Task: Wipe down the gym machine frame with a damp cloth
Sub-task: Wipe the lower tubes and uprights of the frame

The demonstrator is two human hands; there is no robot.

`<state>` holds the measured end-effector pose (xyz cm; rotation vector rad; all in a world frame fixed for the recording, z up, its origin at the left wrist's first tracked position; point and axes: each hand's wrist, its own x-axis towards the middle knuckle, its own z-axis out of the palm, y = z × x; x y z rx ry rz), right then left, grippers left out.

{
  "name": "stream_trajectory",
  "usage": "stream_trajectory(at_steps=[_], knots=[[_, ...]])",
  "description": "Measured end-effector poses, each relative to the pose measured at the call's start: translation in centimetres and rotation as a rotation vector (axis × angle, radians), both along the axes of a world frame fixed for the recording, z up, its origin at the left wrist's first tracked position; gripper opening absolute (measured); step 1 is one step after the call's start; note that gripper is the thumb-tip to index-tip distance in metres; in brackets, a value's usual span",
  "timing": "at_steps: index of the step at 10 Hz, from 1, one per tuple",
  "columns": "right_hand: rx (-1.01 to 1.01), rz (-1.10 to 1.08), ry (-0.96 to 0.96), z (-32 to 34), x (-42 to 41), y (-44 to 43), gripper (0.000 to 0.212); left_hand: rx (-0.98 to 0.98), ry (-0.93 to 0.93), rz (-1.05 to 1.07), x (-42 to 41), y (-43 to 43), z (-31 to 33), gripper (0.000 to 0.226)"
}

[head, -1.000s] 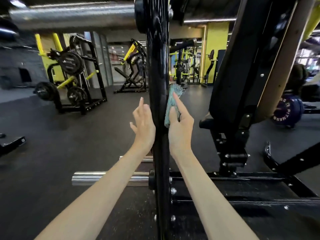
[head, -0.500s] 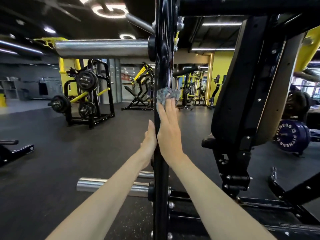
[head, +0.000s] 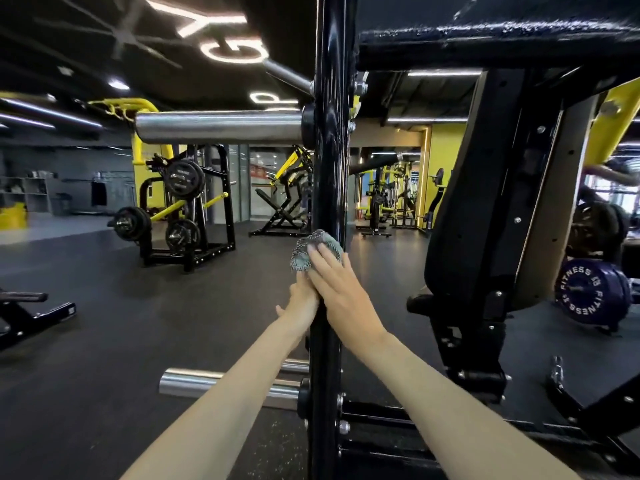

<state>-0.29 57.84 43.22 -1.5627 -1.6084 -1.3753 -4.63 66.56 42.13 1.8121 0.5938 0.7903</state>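
- A black rack (head: pixel 194 216) loaded with plates is seen at the left, on the dark floor (head: pixel 104 341).
- A purple plate (head: pixel 588 292) is seen low at the right.
- A yellow bin (head: pixel 12 214) is set far left.
- Lit letters (head: pixel 232 51) are mounted overhead.

Glossy black painted metal upright (head: pixel 331 174), nubbly grey-green cloth (head: pixel 304 254), brushed chrome pegs (head: pixel 221 127), matt rubbery floor (head: pixel 104 323).

Dark floor (head: pixel 104 358) under machine frame (head: pixel 327 185)

Two slim bare forearms (head: pixel 225 403), uncovered to the lower edge of view, end in a bare left hand (head: pixel 299 304) and bare right hand (head: pixel 343 289) with short, rounded fingernails (head: pixel 312 250).
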Motion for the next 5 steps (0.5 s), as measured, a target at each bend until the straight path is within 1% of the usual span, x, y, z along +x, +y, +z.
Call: stream_trajectory(at_steps=[1,2,3,4,5], knots=[[0.001,0.016,-0.073,5.8,-1.3,-2.3,0.056,-0.115,0.108,0.087,-1.9,-2.5,2.4,0.062],[0.057,-0.065,-0.011,12.9,-1.3,-1.5,0.068,-0.167,0.093,0.098,-1.7,-2.9,2.3,0.065],[0.097,-0.054,0.082,17.3,-1.5,-1.0,0.069,-0.145,0.060,0.138,-2.6,-4.3,2.8,0.061],[0.116,-0.060,0.066,13.8,-2.1,-0.4,0.062,0.012,0.040,0.226,-2.7,-4.4,3.8,0.049],[0.075,-0.031,0.071,12.2,-2.5,-0.9,0.056,0.129,-0.028,0.302,-3.3,-4.6,6.2,0.050]])
